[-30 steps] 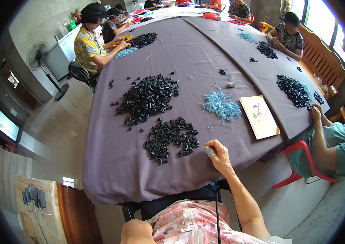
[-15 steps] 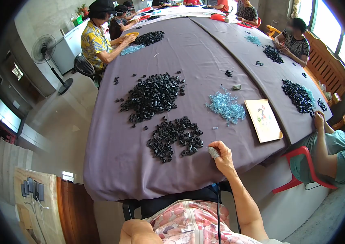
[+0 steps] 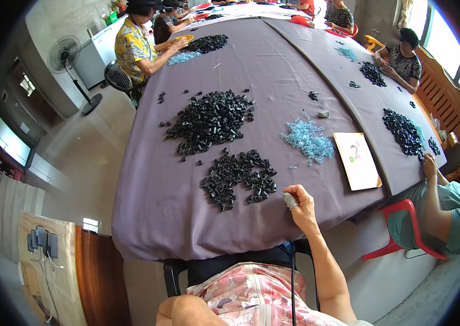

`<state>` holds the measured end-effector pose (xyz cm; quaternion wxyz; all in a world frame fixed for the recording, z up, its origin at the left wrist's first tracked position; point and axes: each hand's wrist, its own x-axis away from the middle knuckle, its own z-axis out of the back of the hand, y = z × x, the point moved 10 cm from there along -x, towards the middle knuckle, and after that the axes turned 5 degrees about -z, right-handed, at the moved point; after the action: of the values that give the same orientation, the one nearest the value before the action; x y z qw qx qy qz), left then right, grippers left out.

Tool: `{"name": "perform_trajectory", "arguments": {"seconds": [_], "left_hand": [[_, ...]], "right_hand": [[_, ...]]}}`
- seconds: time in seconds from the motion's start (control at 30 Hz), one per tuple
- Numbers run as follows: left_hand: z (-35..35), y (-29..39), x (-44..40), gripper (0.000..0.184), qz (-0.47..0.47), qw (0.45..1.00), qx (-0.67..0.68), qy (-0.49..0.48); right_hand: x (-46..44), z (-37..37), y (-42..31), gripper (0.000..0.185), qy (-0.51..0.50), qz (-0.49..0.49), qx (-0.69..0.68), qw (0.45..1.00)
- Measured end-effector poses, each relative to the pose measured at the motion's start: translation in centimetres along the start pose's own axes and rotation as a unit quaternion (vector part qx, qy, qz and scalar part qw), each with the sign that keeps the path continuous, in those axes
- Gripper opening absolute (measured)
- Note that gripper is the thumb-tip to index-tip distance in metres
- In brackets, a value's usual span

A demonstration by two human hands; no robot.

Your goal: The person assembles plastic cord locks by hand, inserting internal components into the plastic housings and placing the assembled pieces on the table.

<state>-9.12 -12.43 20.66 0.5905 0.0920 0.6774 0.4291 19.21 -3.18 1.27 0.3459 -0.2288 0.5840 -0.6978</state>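
My right hand [image 3: 301, 207] rests at the near part of the cloth-covered table, fingers curled closed, with a grey wrapping on one digit. Whether anything is inside the curl is hidden. Just left of it lies a smaller heap of short black plastic tube-like parts [image 3: 229, 173]. Beyond that heap is a larger pile of the same black parts [image 3: 208, 122]. A tangle of clear bluish small springs [image 3: 310, 140] sits farther up from my right hand. My left hand is out of view; only the bent left arm shows at the bottom edge.
A booklet [image 3: 357, 161] lies right of the springs, and a small grey lump [image 3: 323, 114] sits above them. Other people work along both table sides, with their own black piles [image 3: 402, 131]. A red chair [image 3: 411, 217] stands at right, a fan [image 3: 65, 56] at left.
The whole view has shifted slightly, so the table and piles appear a little to the right. My right hand keeps its curled pose in nearly the same spot beside the smaller heap.
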Motion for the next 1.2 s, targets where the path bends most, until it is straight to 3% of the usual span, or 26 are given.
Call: {"name": "perform_trajectory", "arguments": {"seconds": [0.5,0.63,0.73,0.83,0.93,1.2], "left_hand": [[-2.5,0.1,-0.2,0.032,0.012,0.995,-0.077,-0.065],[-2.8,0.4,-0.6,0.032,-0.033,0.993,-0.085,-0.07],[-0.4,4.2,-2.5,0.036,-0.124,0.991,-0.028,0.042],[-0.9,4.5,-3.4,0.038,-0.091,0.994,0.001,-0.064],[-3.1,0.8,-1.3,0.038,-0.065,0.994,-0.06,-0.057],[-3.2,0.4,-0.6,0.034,-0.005,0.994,-0.009,-0.111]], "right_hand": [[-0.2,-0.3,0.8,0.014,0.004,-0.007,-0.007,1.0],[0.0,-0.2,0.2,0.014,0.007,-0.012,0.002,1.0],[0.0,-0.2,0.1,0.014,0.008,-0.009,0.0,1.0],[-0.1,-0.3,0.3,0.013,0.006,-0.01,0.001,1.0],[0.0,-0.3,0.5,0.012,0.002,-0.013,-0.002,1.0],[-0.1,-0.3,0.3,0.012,0.002,-0.001,0.003,1.0]]}}
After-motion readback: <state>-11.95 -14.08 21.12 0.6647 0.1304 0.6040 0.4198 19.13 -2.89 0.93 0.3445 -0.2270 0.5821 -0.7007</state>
